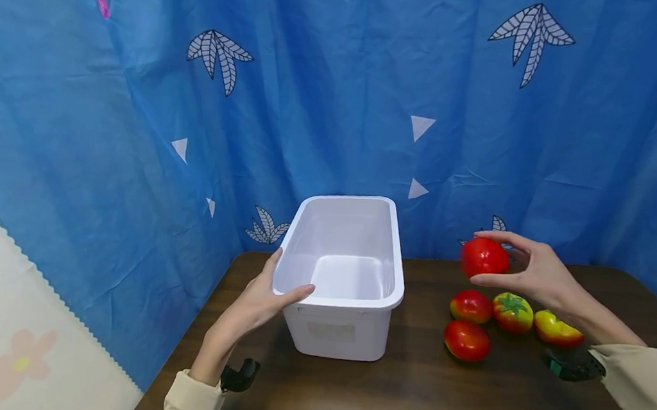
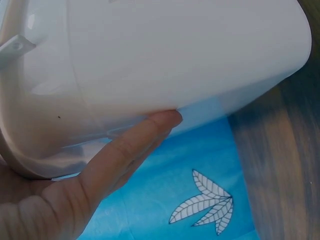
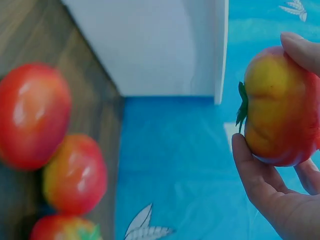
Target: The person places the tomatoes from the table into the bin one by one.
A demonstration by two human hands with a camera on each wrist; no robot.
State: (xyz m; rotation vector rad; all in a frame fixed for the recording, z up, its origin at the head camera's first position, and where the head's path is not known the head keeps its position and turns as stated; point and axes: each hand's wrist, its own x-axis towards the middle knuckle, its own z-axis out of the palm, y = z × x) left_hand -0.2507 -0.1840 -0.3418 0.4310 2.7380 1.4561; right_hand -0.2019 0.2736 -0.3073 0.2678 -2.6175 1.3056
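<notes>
While aloft, one fruit (image 1: 483,257) (four (image 1: 466,340) below).

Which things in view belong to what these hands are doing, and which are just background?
Part of the job:
Red tomato, held in the right grip
White bin, touched by the left grip
Probably the four other fruits

Just background:
Dark table
Blue curtain
Black wrist straps

Cream sleeves (image 1: 643,386) and dark wrist devices (image 1: 240,375) accompany the bare hands (image 1: 260,299).
</notes>
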